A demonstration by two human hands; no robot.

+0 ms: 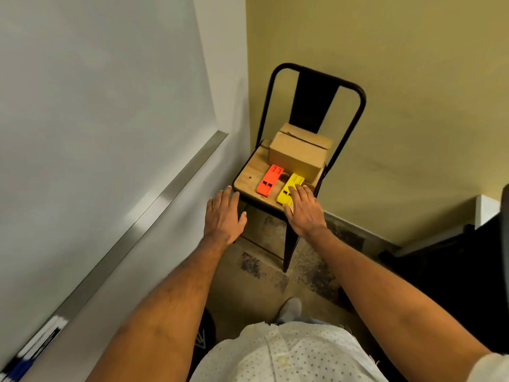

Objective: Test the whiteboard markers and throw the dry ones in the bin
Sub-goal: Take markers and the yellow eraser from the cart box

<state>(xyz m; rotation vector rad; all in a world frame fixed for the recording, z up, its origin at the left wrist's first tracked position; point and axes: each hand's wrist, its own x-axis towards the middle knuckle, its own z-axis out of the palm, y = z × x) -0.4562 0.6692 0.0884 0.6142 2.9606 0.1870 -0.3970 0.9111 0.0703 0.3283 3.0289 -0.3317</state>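
right hand [304, 209] rests on yellow block [289, 188]; no writing legible.

Markers [33, 351] on whiteboard tray [154, 210]: blurred, cut by lower-left edge, count unclear. Near end of yellow block [289, 188] hidden under right hand [303, 213]. Dark object [468, 271] right of chair [314, 106]: unidentifiable.

head view | worn on the person's head | faces forward and down | chair [278, 175] near ahead | whiteboard [96, 106] close at left
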